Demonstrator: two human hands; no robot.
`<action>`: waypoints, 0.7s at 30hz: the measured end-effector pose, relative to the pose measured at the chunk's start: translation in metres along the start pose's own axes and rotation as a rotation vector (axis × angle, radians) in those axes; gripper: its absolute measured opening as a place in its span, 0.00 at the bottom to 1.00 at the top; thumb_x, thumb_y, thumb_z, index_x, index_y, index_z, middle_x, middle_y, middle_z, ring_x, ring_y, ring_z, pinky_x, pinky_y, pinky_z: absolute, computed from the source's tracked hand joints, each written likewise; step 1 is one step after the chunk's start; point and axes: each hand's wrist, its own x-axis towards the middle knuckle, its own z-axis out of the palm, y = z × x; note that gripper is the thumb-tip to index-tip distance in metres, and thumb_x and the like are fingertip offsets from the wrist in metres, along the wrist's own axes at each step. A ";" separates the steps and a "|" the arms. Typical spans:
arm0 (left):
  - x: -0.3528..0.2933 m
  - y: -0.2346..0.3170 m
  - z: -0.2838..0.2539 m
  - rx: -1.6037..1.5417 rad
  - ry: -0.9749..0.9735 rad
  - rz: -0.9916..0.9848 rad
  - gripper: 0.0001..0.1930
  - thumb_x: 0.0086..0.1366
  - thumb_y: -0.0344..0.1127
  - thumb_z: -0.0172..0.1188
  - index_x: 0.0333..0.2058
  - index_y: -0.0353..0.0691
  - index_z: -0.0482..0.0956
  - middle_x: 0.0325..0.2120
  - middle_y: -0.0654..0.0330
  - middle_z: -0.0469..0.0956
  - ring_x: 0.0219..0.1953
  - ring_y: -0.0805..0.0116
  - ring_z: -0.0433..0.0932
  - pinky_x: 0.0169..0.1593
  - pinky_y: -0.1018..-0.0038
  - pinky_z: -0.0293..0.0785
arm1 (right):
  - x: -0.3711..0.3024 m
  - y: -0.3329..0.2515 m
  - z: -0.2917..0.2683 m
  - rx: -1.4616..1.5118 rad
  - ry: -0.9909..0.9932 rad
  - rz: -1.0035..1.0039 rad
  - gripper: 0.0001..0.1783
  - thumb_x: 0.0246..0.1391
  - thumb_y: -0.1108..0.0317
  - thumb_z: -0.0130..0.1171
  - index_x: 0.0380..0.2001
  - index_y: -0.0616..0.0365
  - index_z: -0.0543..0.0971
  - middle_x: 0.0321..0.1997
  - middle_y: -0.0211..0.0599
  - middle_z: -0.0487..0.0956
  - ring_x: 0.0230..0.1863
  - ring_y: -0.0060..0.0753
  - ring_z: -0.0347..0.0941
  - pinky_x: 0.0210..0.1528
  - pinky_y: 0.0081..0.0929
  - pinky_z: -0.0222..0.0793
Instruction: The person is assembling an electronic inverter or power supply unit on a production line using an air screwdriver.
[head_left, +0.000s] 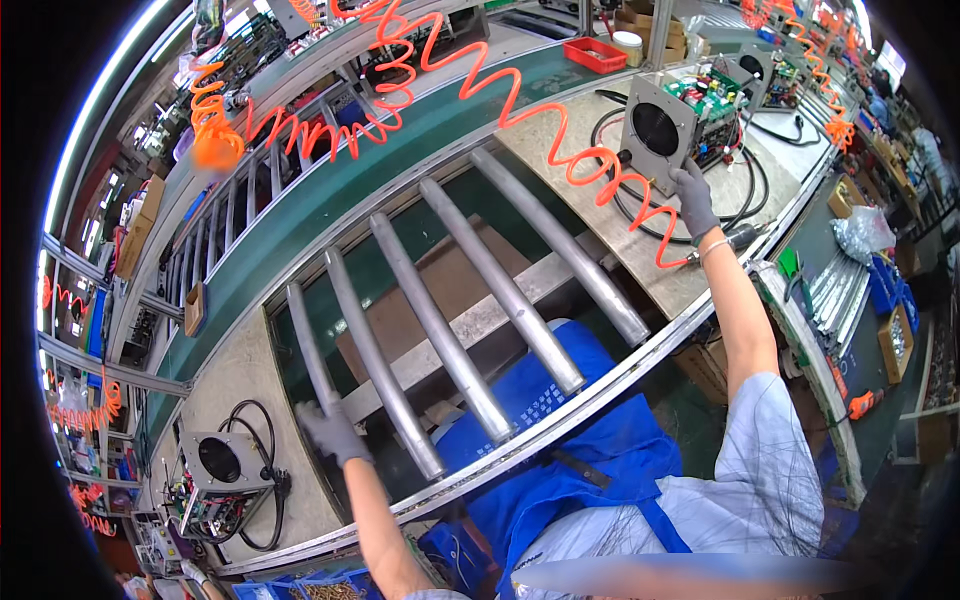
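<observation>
My right hand [696,203], in a grey glove, has its fingers closed at the lower corner of a fan unit's grey metal panel. This fan unit [658,122] has a round black fan opening, green circuit boards behind it and a black cable, and stands on a wooden board [640,255]. Beside my right wrist lies a dark air screwdriver [742,238], apparently on the orange coiled hose [610,178]. My left hand [337,432], gloved too and slightly blurred, is by the leftmost metal roller [312,345] with fingers stretched out, apparently holding nothing.
Several steel rollers [440,325] span the gap between two boards. Another fan unit [215,470] with a black cable stands on the left board [235,375]. A green conveyor belt [400,170] runs behind. A red tray [595,55] is at the back; a side bench [870,330] holds metal strips.
</observation>
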 end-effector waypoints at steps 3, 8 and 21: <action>-0.064 0.027 0.032 -0.055 -0.186 0.177 0.36 0.60 0.36 0.65 0.64 0.33 0.61 0.61 0.44 0.67 0.64 0.53 0.65 0.67 0.62 0.59 | 0.009 0.008 0.019 0.083 0.075 0.116 0.33 0.48 0.67 0.61 0.58 0.64 0.67 0.51 0.44 0.77 0.51 0.36 0.73 0.56 0.30 0.67; -0.159 0.094 0.081 0.018 -0.446 0.369 0.34 0.58 0.36 0.64 0.62 0.33 0.64 0.61 0.46 0.67 0.62 0.50 0.67 0.66 0.59 0.59 | -0.025 -0.001 0.035 0.047 0.037 0.003 0.37 0.46 0.73 0.61 0.61 0.62 0.62 0.53 0.44 0.75 0.51 0.35 0.73 0.54 0.28 0.69; -0.133 0.164 0.202 0.096 -0.743 0.746 0.34 0.45 0.38 0.70 0.53 0.35 0.73 0.43 0.47 0.78 0.45 0.45 0.77 0.50 0.57 0.73 | -0.205 -0.102 0.060 -0.281 -0.802 -0.232 0.46 0.46 0.59 0.61 0.68 0.60 0.56 0.67 0.55 0.62 0.66 0.55 0.62 0.65 0.42 0.61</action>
